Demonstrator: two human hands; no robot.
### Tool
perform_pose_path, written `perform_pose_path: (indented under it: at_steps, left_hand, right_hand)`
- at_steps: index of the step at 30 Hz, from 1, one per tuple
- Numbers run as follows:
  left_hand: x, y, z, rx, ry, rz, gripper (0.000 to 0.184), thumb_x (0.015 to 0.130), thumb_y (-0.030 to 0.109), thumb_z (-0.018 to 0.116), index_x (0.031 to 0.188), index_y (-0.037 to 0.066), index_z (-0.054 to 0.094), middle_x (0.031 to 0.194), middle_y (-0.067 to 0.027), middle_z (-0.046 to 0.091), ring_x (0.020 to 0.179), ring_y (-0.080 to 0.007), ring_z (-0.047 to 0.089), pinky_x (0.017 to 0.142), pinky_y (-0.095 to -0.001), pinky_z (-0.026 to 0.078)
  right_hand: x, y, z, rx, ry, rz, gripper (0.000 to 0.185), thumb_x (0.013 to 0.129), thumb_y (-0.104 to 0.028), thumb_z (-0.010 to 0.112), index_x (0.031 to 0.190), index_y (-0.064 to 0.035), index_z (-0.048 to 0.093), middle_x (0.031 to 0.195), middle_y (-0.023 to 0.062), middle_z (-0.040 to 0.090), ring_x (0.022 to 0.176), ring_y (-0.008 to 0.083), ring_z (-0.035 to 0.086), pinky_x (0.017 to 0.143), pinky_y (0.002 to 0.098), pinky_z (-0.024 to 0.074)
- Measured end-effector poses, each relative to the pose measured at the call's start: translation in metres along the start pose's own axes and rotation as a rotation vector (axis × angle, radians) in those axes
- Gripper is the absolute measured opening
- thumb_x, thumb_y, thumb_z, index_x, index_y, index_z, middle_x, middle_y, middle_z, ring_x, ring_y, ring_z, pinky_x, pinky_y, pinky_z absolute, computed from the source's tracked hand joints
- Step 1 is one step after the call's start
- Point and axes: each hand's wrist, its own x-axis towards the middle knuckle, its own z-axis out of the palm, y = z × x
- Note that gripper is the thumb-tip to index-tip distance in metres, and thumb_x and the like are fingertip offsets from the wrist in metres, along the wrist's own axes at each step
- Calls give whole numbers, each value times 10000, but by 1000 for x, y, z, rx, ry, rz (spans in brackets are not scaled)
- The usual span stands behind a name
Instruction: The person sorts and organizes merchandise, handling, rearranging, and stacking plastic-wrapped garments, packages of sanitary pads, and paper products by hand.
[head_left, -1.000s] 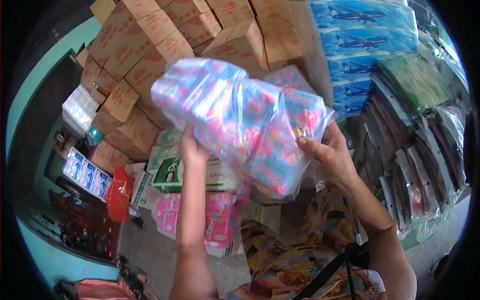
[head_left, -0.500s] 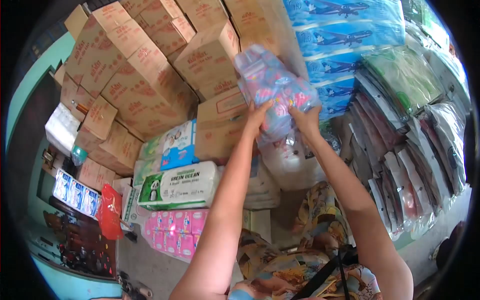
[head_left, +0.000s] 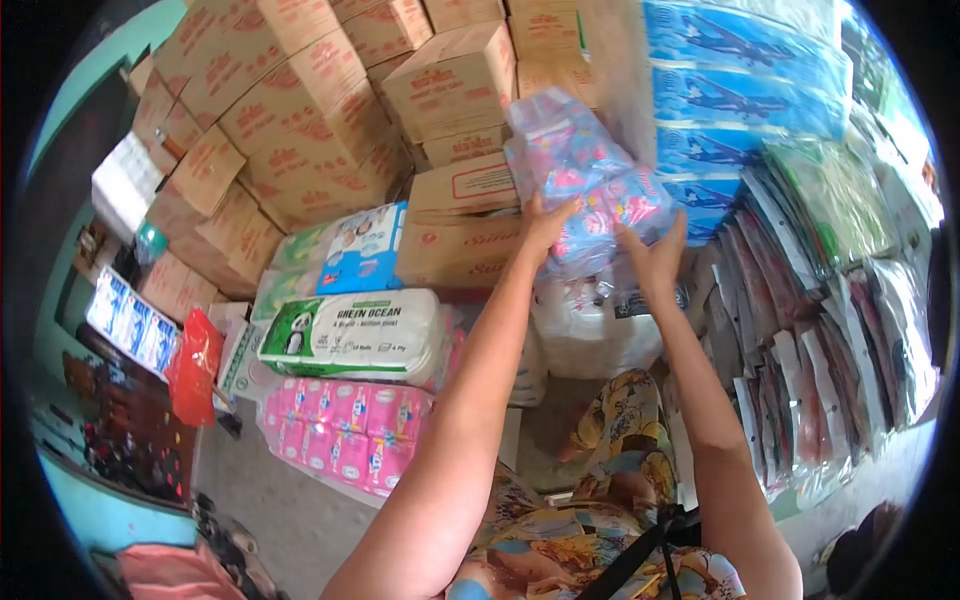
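Observation:
A clear plastic bag of blue and pink packs (head_left: 590, 185) is between my hands, above a white plastic-wrapped bundle (head_left: 590, 325). On its left side my left hand (head_left: 547, 228) grips the plastic, thumb over the front. My right hand (head_left: 655, 255) holds the lower right edge, with the fingers partly behind it. Just left of the bag is a brown carton (head_left: 460, 250). The stack of blue packs with airplane pictures (head_left: 710, 95) rises behind it to the right.
Brown cartons (head_left: 300, 130) are piled at the back left. A Green Ocean pack (head_left: 350, 335) lies above pink packs (head_left: 345, 430) at the left. Bagged flat goods (head_left: 810, 350) stand in rows at the right. A red plastic bag (head_left: 192, 368) hangs at far left.
The bag has moved away from my body, toward the back, since the earliest frame, and is no longer held crosswise. Over the last half second it shifted slightly right in view, both hands still on it.

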Motion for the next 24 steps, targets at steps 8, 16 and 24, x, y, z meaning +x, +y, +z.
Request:
perform_pose_path:
  at_steps: [8, 16, 24]
  left_hand:
    - [21, -28, -4, 10, 32, 46, 608, 700, 174, 679, 1209, 16, 385, 1023, -89, 551, 920, -165, 532, 782, -293, 429]
    - [-31, 29, 25, 184, 582, 389, 437, 704, 310, 663, 973, -7, 530, 912, -144, 565, 829, -224, 546, 726, -310, 436]
    - [-250, 221, -47, 164, -318, 450, 367, 808, 388, 538, 805, 22, 561, 574, -30, 517, 555, -144, 526, 602, -280, 412]
  right_hand:
    - [23, -18, 12, -1015, -120, -590, 343, 756, -271, 580, 1052, -107, 531, 1103, 110, 491, 1058, 317, 421, 890, 529, 268]
    - [30, 3, 35, -1199, -7, -511, 270, 800, -324, 475, 976, -155, 590, 1055, 57, 529, 1051, 254, 433, 838, 576, 248]
    - [28, 22, 28, -1154, 137, -667, 212, 784, -307, 505, 930, -193, 608, 1056, 22, 554, 1046, 234, 460, 839, 570, 261]
